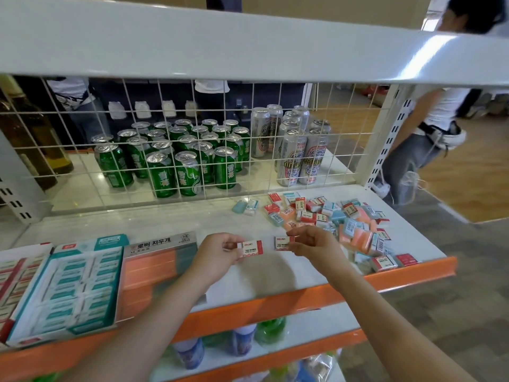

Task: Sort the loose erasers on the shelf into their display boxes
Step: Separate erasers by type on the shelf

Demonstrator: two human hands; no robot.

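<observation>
My left hand [217, 250] pinches a red-and-white 2B eraser [252, 248] above the middle of the white shelf [170, 224]. My right hand [311, 242] pinches a second red-and-white 2B eraser [283, 243] just to the right of the first; the two erasers are a little apart. A heap of loose erasers [338, 221], red, teal and orange, lies on the shelf's right half. Three display boxes stand at the left: a red one [16, 274], a teal one [74, 285] full of rows, and an orange one [154, 268].
A wire grid [192, 139] backs the shelf; green cans [170, 158] and tall silver cans [292, 144] stand behind it. Two erasers [245, 206] lie apart near the grid. An upper shelf [220, 42] hangs overhead. A person [429, 128] stands at the right. Bottles [242, 340] sit on the lower shelf.
</observation>
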